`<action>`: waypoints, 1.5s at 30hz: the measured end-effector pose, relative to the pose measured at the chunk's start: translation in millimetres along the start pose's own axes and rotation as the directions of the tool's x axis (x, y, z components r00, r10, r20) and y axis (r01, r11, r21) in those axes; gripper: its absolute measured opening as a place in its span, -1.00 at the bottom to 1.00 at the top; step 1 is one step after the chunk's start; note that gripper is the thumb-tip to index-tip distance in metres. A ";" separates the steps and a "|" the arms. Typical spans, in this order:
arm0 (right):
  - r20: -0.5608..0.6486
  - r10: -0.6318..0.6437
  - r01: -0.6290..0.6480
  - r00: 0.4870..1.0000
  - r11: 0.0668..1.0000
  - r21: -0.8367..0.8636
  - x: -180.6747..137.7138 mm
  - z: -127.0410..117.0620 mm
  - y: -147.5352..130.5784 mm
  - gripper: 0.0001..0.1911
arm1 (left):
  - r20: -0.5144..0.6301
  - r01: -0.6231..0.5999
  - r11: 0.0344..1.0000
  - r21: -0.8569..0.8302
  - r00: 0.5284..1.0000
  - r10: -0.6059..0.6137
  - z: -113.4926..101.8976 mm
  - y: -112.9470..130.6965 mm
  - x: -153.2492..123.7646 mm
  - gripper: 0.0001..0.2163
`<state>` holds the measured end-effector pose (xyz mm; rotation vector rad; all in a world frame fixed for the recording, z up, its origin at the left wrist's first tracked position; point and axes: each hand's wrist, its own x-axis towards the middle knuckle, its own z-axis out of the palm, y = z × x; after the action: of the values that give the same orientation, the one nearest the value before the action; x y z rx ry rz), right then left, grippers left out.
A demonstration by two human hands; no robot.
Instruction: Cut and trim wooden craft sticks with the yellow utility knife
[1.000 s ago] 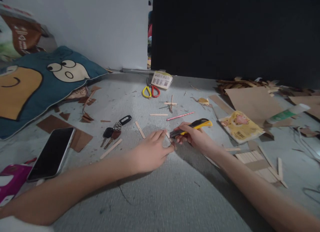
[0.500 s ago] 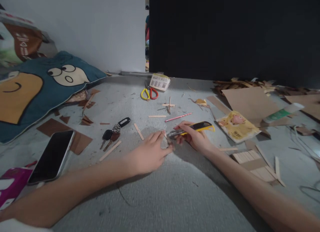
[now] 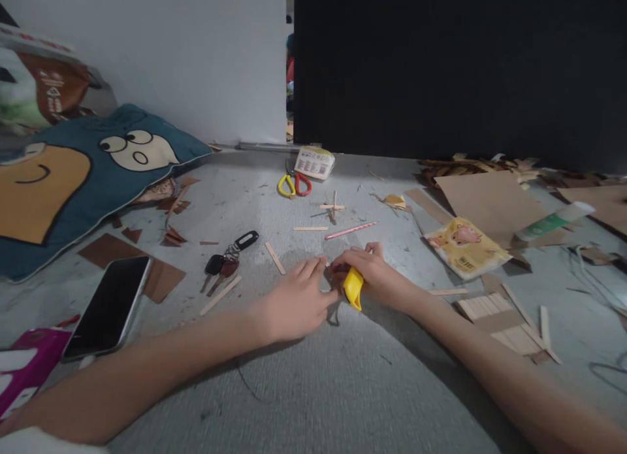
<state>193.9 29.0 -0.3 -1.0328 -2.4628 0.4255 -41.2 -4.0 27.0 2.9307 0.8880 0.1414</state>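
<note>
My right hand grips a yellow utility knife, its handle end turned towards me; the blade is hidden behind the fingers. Close beside it, my left hand rests low on the grey surface, thumb and fingertips bent in around something small that I cannot make out. A dark thin loop shows just below the fingertips. Beyond the hands lie a pink striped pencil, a loose craft stick and a small cross of sticks. Another craft stick is left of my left hand.
Keys, a phone and a blue cushion are on the left. Scissors lie at the back. To the right are a yellow packet, a glue stick, cardboard and a bundle of craft sticks.
My right hand has turned the utility knife from lying sideways to pointing its yellow end towards me, and moved closer to my left hand. The left hand stays nearly in place.
</note>
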 end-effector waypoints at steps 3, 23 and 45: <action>-0.002 0.029 -0.029 1.000 1.000 0.009 3.1 2.5 2.2 -0.81 | -0.011 -0.007 1.000 0.021 1.000 0.007 3.1 0.8 0.4 -0.72; 0.106 0.114 -0.084 0.988 0.964 -0.251 14.0 -2.0 -9.9 -0.70 | -0.007 0.016 0.999 0.052 1.000 -0.016 -0.6 2.4 0.4 -0.78; -0.425 0.046 -0.037 0.904 0.999 0.030 -11.6 -11.2 6.1 -0.58 | 0.016 0.047 0.999 -0.001 0.999 -0.047 3.1 -0.6 -1.4 -0.64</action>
<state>210.5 25.9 3.6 -1.0438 -2.0442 0.2079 -42.3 -4.5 23.7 2.9030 0.9536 0.1161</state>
